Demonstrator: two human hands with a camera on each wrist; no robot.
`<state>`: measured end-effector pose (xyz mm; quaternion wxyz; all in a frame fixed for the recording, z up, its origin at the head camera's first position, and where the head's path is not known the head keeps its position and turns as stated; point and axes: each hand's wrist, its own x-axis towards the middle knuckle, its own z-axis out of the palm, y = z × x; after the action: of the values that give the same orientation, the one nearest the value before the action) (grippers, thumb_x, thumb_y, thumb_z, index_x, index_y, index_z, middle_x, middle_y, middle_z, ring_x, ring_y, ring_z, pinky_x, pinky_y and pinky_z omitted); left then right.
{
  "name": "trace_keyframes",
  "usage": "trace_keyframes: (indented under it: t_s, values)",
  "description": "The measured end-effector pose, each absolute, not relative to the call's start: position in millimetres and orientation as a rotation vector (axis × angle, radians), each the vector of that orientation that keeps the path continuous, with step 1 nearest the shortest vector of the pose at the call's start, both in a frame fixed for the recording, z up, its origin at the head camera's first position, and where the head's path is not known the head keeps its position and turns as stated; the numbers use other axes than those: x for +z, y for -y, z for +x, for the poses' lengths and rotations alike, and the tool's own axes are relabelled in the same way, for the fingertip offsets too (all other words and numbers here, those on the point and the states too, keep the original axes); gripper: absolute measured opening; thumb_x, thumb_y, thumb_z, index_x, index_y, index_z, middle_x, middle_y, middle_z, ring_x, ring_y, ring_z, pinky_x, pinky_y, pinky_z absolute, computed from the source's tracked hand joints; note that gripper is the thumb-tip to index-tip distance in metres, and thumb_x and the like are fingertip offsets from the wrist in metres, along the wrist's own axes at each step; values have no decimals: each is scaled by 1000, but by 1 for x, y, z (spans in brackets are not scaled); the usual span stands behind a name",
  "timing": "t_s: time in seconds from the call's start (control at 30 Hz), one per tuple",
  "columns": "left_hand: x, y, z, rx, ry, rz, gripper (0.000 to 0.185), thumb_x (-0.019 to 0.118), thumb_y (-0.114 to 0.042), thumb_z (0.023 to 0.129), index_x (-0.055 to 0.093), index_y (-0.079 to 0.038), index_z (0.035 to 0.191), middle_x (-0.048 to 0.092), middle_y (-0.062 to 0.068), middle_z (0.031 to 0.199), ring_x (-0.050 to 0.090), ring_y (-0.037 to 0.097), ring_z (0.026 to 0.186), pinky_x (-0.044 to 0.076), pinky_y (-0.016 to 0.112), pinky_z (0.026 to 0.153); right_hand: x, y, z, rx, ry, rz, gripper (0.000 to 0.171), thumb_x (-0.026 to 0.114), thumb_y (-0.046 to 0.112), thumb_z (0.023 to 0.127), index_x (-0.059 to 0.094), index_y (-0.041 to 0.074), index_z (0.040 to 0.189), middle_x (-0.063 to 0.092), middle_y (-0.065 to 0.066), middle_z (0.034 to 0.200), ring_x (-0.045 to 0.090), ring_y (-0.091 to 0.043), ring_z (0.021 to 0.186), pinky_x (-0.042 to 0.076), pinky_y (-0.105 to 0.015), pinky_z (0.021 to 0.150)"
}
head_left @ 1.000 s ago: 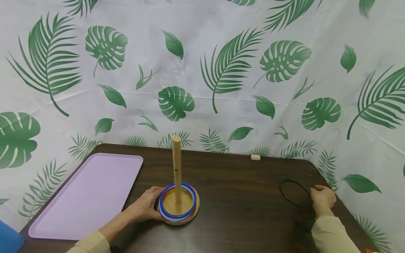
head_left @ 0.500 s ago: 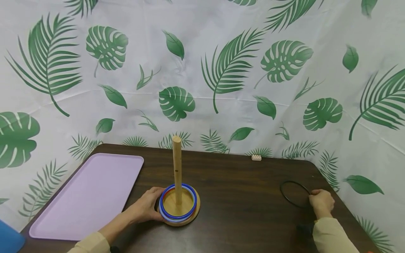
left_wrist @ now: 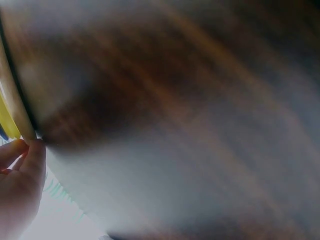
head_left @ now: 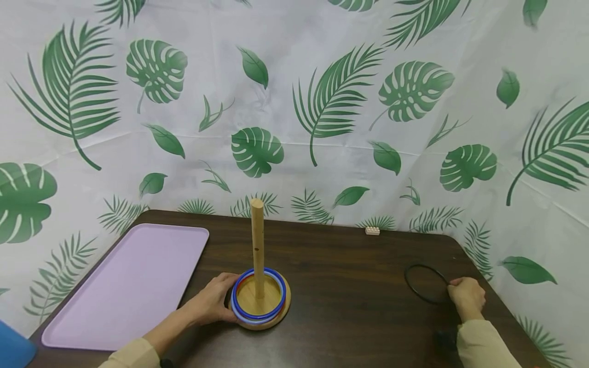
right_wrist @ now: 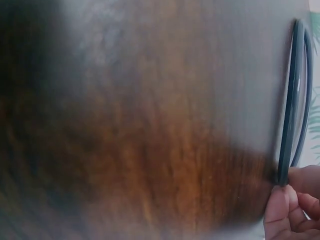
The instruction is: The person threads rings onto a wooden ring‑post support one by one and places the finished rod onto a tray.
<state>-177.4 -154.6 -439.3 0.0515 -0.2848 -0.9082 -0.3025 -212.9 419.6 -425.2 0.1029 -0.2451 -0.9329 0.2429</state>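
Note:
In the head view, a wooden peg stand (head_left: 258, 245) with a round base rises from the dark table, left of centre. Several rings, a blue ring (head_left: 236, 301) uppermost, lie around its peg on the base. My left hand (head_left: 212, 299) grips the left side of that base between thumb and fingers; the left wrist view shows fingertips at the wooden rim (left_wrist: 20, 107) beside a yellow ring (left_wrist: 7, 120). Far to the right, my right hand (head_left: 467, 296) pinches the near right edge of a black ring (head_left: 414, 291). The right wrist view shows this ring (right_wrist: 292, 100) between thumb and fingers, low over the table.
A lilac tray (head_left: 133, 286) lies on the table's left side. Part of a blue object (head_left: 14, 345) shows at the lower left. A small pale block (head_left: 372, 231) sits by the back edge, before a leaf-patterned cloth (head_left: 340, 168).
My right hand has shifted slightly left and nearer with the black ring pinched in it. The left hand keeps its hold on the stand's base.

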Motion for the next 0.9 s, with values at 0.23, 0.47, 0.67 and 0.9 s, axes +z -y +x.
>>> trace_keyframes:
  t_s: [0.23, 0.47, 0.67, 0.9]
  values:
    - [-438, 155, -178, -926, 2793, -851, 85, 88, -34, 55, 55, 6, 122, 56, 18, 117, 53, 37, 108, 43, 54, 90, -424, -412, -213, 777, 2729, -695, 23, 56, 10, 81, 65, -9, 91, 63, -30, 93, 51, -52, 92, 41, -54, 74]
    - [-438, 155, -178, -927, 2772, -869, 86, 88, -37, 55, 55, 5, 122, 56, 18, 117, 53, 37, 107, 44, 54, 89, -425, -396, -219, 849, 2707, -592, 23, 58, 10, 84, 66, -10, 91, 67, -16, 71, 58, -43, 80, 40, -54, 78]
    - [-440, 156, -178, -942, 2769, -870, 87, 88, -38, 55, 55, 5, 122, 56, 17, 116, 53, 36, 107, 44, 54, 89, -419, -377, -229, 950, 2699, -529, 27, 56, 13, 89, 65, -11, 99, 67, -25, 91, 54, -47, 95, 34, -58, 89]
    - [-440, 155, -178, -952, 2792, -846, 86, 88, -35, 55, 54, 5, 123, 55, 17, 117, 52, 36, 108, 43, 54, 90, -403, -353, -239, 991, 2655, -444, 27, 59, 15, 90, 65, -10, 101, 67, -22, 91, 57, -36, 86, 42, -47, 76]
